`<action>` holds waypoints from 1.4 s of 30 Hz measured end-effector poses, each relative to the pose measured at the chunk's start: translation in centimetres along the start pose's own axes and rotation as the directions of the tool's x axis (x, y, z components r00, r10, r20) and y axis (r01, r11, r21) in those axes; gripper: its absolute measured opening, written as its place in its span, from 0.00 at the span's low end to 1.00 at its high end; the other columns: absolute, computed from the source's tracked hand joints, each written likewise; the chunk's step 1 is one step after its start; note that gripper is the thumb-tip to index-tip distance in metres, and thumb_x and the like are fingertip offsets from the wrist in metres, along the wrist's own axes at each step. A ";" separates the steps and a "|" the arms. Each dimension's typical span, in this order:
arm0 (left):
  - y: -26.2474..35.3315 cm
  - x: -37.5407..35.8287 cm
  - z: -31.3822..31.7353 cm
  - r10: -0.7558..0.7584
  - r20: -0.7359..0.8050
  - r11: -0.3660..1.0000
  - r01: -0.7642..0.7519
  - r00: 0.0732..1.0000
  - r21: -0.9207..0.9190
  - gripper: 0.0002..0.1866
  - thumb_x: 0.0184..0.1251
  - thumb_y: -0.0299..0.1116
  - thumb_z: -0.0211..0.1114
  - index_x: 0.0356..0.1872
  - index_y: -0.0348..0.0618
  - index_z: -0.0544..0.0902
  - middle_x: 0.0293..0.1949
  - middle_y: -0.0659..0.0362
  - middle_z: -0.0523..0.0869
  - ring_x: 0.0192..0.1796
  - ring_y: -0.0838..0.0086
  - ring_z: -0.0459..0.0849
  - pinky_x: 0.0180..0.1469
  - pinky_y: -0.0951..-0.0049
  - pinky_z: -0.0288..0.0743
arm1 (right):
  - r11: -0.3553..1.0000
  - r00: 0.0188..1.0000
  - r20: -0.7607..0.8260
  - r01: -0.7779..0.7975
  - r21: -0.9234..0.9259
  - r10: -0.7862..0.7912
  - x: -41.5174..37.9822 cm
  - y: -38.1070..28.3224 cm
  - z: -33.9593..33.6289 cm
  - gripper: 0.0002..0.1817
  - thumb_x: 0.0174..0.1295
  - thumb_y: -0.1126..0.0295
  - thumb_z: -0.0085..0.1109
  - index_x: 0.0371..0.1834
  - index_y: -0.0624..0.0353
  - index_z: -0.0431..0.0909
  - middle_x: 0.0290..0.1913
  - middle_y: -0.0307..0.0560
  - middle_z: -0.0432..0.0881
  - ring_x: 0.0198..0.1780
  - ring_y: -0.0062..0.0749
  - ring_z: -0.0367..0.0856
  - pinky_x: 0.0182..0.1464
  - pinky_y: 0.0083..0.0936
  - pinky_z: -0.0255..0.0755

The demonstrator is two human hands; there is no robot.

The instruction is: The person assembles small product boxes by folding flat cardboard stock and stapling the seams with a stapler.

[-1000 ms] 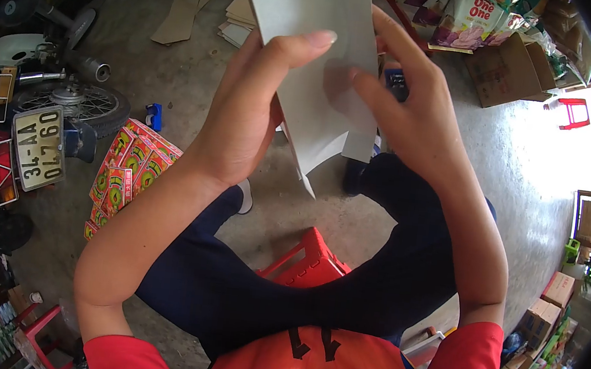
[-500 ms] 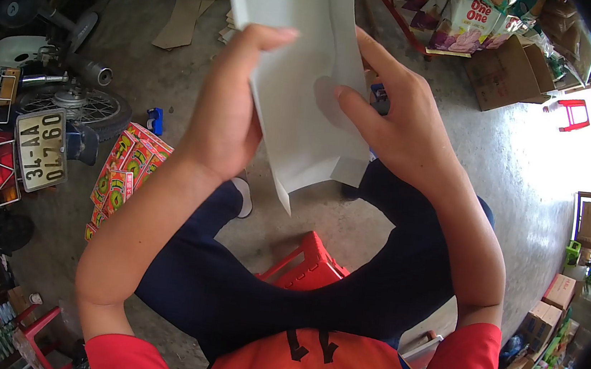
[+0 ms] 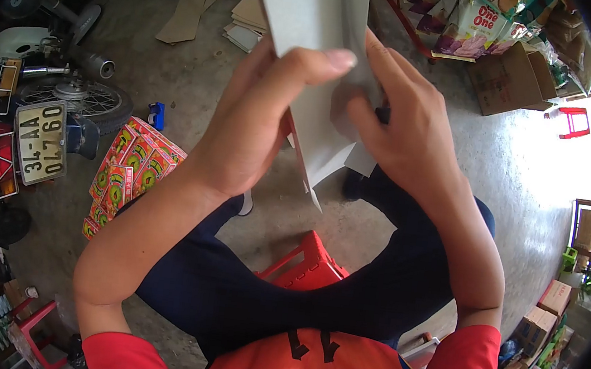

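A long piece of thin cardboard, likely an unfinished box, is bent lengthwise into a trough, its plain pale inner face towards me. Red shows along its lower left edge, and small flaps stick out at the near end. My left hand grips the left side, thumb lying across the inner face and fingers behind, mostly hidden. On the opposite side, my right hand clasps the wall, thumb inside and fingers outside. Both hands are raised above my knees.
Flat red-and-green printed boxes are stacked on the floor at left, near a parked motorbike. A red plastic stool is between my legs. Cardboard scraps lie ahead; an open carton and snack bags are at upper right.
My left hand has moved right and inward, bringing its thumb across the cardboard. The cardboard's sides are now closer together, and its red outer edge has come into view.
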State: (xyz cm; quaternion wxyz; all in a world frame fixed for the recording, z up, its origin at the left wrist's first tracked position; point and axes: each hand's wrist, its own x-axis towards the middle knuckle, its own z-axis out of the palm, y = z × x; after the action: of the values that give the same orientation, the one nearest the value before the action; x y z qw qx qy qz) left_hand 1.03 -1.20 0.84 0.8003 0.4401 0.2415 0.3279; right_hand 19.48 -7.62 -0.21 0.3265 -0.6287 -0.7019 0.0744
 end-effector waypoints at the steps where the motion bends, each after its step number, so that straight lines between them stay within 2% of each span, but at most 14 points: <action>1: -0.2 0.0 0.1 0.018 0.004 0.999 -0.018 1.000 0.044 0.29 0.72 0.42 0.69 0.68 0.36 0.76 0.56 0.57 0.83 0.60 0.76 0.82 0.60 0.69 0.78 | 0.999 1.000 -0.014 0.008 -0.036 -0.009 -0.1 -0.2 0.4 0.41 0.61 0.69 0.61 0.82 0.57 0.67 0.46 0.55 0.84 0.39 0.54 0.87 0.45 0.45 0.81; 6: -1.3 0.5 0.1 0.106 -0.073 0.989 -0.097 0.992 0.116 0.28 0.71 0.40 0.68 0.66 0.36 0.76 0.55 0.56 0.84 0.56 0.76 0.84 0.58 0.69 0.79 | 0.997 1.000 0.010 0.000 -0.074 0.001 -0.4 -0.4 1.0 0.43 0.61 0.67 0.61 0.84 0.56 0.62 0.44 0.56 0.85 0.39 0.54 0.87 0.43 0.46 0.81; 9: -0.1 0.8 -0.1 0.122 -0.194 0.992 -0.120 0.973 0.026 0.26 0.71 0.43 0.69 0.63 0.37 0.79 0.54 0.57 0.84 0.55 0.75 0.85 0.58 0.69 0.80 | 0.992 0.997 -0.040 0.067 0.107 -0.063 -0.1 0.5 0.4 0.39 0.62 0.68 0.62 0.80 0.58 0.69 0.44 0.57 0.87 0.41 0.54 0.88 0.45 0.42 0.82; 12: 1.4 0.7 -0.4 0.133 -0.174 0.988 -0.144 0.976 -0.056 0.26 0.72 0.44 0.69 0.63 0.37 0.79 0.54 0.58 0.85 0.55 0.74 0.85 0.58 0.69 0.80 | 0.962 0.996 0.055 -0.081 0.260 0.069 0.3 0.5 -1.2 0.28 0.69 0.69 0.64 0.72 0.65 0.76 0.49 0.52 0.89 0.50 0.31 0.87 0.58 0.31 0.78; 13: 1.7 0.7 -0.3 0.132 -0.150 0.985 -0.146 0.980 -0.088 0.26 0.72 0.45 0.69 0.63 0.37 0.79 0.54 0.58 0.85 0.55 0.74 0.86 0.58 0.69 0.80 | 0.954 0.998 -0.018 -0.053 0.295 0.061 0.3 0.9 -1.0 0.25 0.70 0.68 0.66 0.68 0.66 0.80 0.47 0.45 0.89 0.51 0.23 0.83 0.61 0.27 0.77; 16: 0.4 0.7 0.2 0.133 -0.163 0.987 -0.146 0.978 -0.070 0.27 0.73 0.46 0.68 0.64 0.38 0.79 0.54 0.58 0.85 0.56 0.73 0.85 0.57 0.69 0.80 | 0.890 0.983 0.006 -0.170 0.424 0.185 0.7 1.0 -1.5 0.26 0.70 0.68 0.66 0.70 0.66 0.79 0.49 0.44 0.89 0.52 0.23 0.83 0.61 0.27 0.76; 22: 0.4 0.1 0.3 0.060 -0.103 0.998 -0.063 0.993 -0.022 0.30 0.72 0.42 0.67 0.69 0.39 0.75 0.57 0.58 0.82 0.57 0.74 0.84 0.55 0.69 0.79 | 0.992 0.995 -0.095 0.038 0.121 -0.026 0.6 1.2 -0.8 0.30 0.69 0.71 0.62 0.76 0.58 0.77 0.52 0.49 0.88 0.50 0.28 0.86 0.56 0.27 0.78; 25: 0.3 0.0 0.5 0.087 -0.075 0.996 -0.087 0.993 -0.004 0.28 0.72 0.41 0.67 0.69 0.39 0.75 0.56 0.58 0.82 0.56 0.75 0.84 0.54 0.69 0.80 | 1.000 0.999 -0.032 0.024 0.019 -0.024 0.4 -0.3 -0.9 0.38 0.63 0.73 0.62 0.81 0.52 0.70 0.45 0.53 0.85 0.36 0.51 0.85 0.45 0.40 0.81; 28: -0.1 -0.1 0.2 0.104 -0.048 0.990 -0.099 0.993 0.097 0.25 0.73 0.39 0.66 0.66 0.39 0.77 0.55 0.58 0.83 0.55 0.75 0.84 0.54 0.68 0.80 | 0.993 0.996 -0.049 0.069 -0.091 -0.074 0.2 -0.5 0.1 0.43 0.62 0.72 0.62 0.85 0.47 0.64 0.46 0.54 0.85 0.38 0.53 0.86 0.45 0.44 0.81; 32: 0.6 0.4 0.8 0.151 -0.154 0.988 -0.151 0.976 0.008 0.21 0.73 0.38 0.66 0.61 0.39 0.80 0.52 0.59 0.84 0.51 0.74 0.86 0.54 0.67 0.81 | 0.997 0.997 -0.038 0.072 0.024 -0.071 0.4 -0.2 -0.1 0.45 0.61 0.70 0.63 0.86 0.48 0.61 0.50 0.58 0.86 0.41 0.55 0.87 0.47 0.43 0.82; 36: 2.3 0.8 -1.8 0.060 -0.165 0.980 -0.090 0.984 -0.179 0.22 0.73 0.46 0.65 0.59 0.43 0.82 0.49 0.58 0.88 0.52 0.71 0.87 0.55 0.66 0.82 | 0.989 0.995 0.010 0.097 0.108 -0.098 0.0 0.4 -0.6 0.46 0.61 0.70 0.64 0.86 0.51 0.60 0.54 0.61 0.87 0.45 0.55 0.88 0.49 0.41 0.82; 37: 2.6 0.9 -2.3 0.071 -0.215 0.986 -0.101 0.974 -0.133 0.23 0.74 0.50 0.63 0.59 0.44 0.83 0.51 0.58 0.89 0.54 0.69 0.87 0.57 0.64 0.82 | 0.986 0.993 0.018 0.112 0.125 -0.115 -0.1 0.4 -0.6 0.46 0.61 0.70 0.64 0.87 0.51 0.59 0.55 0.62 0.87 0.46 0.54 0.88 0.50 0.40 0.82; 40: 3.2 1.1 -3.1 0.067 -0.341 0.975 -0.134 0.938 -0.178 0.23 0.75 0.49 0.61 0.59 0.44 0.83 0.52 0.59 0.89 0.55 0.67 0.87 0.59 0.64 0.80 | 0.979 0.995 0.060 0.063 0.196 -0.076 -0.2 -0.3 -1.1 0.42 0.62 0.72 0.68 0.82 0.62 0.66 0.54 0.60 0.88 0.46 0.39 0.87 0.54 0.33 0.79; 42: 3.4 1.2 -3.1 0.093 -0.381 0.975 -0.161 0.920 -0.151 0.23 0.77 0.50 0.59 0.60 0.44 0.83 0.55 0.60 0.89 0.57 0.67 0.87 0.62 0.63 0.79 | 0.958 0.991 0.032 0.115 0.261 -0.128 -0.2 -0.3 -0.7 0.42 0.61 0.72 0.68 0.82 0.61 0.67 0.55 0.59 0.88 0.46 0.39 0.87 0.54 0.32 0.79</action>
State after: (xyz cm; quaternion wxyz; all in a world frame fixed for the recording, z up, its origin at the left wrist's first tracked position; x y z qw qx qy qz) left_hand -1.36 2.73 2.07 0.7533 0.3110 0.3289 0.4772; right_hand 19.62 -8.07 0.37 0.3924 -0.5344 -0.7313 0.1604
